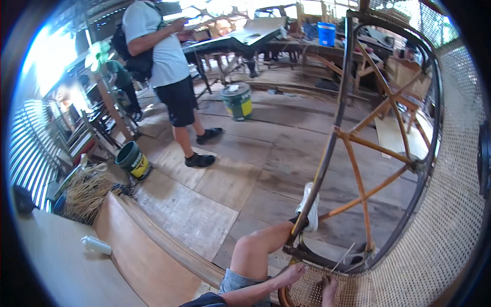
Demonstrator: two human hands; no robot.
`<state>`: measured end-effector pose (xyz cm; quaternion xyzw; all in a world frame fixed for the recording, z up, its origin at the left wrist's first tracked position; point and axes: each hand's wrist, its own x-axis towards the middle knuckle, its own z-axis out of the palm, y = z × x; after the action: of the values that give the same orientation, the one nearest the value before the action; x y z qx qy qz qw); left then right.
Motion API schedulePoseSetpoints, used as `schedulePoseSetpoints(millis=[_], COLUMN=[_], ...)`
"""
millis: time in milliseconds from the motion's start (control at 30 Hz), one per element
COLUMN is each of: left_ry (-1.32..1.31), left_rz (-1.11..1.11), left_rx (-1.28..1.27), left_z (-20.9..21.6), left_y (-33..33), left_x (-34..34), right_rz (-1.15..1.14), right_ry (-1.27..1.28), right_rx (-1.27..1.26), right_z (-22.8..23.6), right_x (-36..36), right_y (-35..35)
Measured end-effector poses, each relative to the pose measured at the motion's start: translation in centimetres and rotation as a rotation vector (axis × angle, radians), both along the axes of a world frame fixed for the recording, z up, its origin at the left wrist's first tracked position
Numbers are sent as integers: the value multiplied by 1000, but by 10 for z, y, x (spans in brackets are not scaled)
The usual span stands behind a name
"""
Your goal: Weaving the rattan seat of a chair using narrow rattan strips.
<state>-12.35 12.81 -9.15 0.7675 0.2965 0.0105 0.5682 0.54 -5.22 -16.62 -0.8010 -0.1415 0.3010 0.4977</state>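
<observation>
A big round rattan frame (358,169) stands tilted in front of me, with dark bent rims, orange cane spokes and pale woven cane mesh (450,215) on its right and lower part. My left hand (292,273) rests on the mesh at the frame's bottom edge, fingers spread. My right hand (329,290) sits beside it at the lower border, pinching a thin cane strand (341,258) that sticks up from the weave. My bent knee (250,245) and white-shoed foot (308,207) brace the frame's lower rim.
Another person (163,66) in a grey shirt and black shorts stands on the wooden floor at the back left. Two green-and-yellow buckets (132,159) (238,101), a bundle of dry fibre (87,192), a white tube (95,245) on a board, tables and a blue bucket (326,33) behind.
</observation>
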Motion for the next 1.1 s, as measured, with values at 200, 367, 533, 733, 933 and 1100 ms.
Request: schedulePoseSetpoints(millis=[200,367,533,733,933,1100], left_ry=[-83,-70,-213,-86,-173,-257], left_rz=[13,-103,-81,-140,-18,50], left_rx=[98,-6,-54,-173,-294,-303], left_z=[-18,-5,-41,-54,15,23], left_y=[-3,-5,-46,-53,-35,-22], left_x=[-8,4,34,42,26,25], right_rz=[68,-46,-20,-53,7,201], right_ry=[-294,-213,-356,-374,-194,140], right_rx=[33,-10,108,193,317,367], right_z=[32,126,93,46,115,60], right_x=[-5,16,44,51,17,16], right_y=[11,13,10,18,49,36])
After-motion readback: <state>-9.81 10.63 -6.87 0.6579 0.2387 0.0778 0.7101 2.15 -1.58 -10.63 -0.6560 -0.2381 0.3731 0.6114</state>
